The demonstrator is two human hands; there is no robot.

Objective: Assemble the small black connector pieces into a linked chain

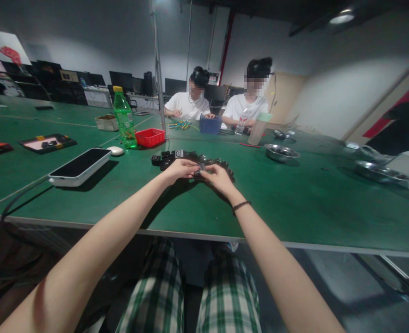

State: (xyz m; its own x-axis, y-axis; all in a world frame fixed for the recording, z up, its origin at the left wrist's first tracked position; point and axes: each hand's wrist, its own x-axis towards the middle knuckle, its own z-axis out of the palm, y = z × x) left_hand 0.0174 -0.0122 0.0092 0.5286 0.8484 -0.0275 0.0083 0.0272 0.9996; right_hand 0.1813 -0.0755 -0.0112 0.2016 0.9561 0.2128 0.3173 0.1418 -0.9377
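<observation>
Both my hands meet over the green table, close to a heap of small black parts (221, 163). My left hand (181, 170) has its fingers closed at one side of a small dark piece (201, 167). On the other side of it, the fingers and thumb of my right hand (219, 178) pinch the same piece. What kind of part it is cannot be made out at this size. Left of the hands, more black pieces (166, 158) lie in the heap, one with a grey face bearing a round mark.
A white-cased device (81, 167) with a cable lies left, near a white mouse (116, 151). Behind stand a green bottle (124, 118), a red tray (151, 137) and a blue bin (210, 125). Metal bowls (281, 152) sit right. Two people (190, 102) work across the table (315, 203).
</observation>
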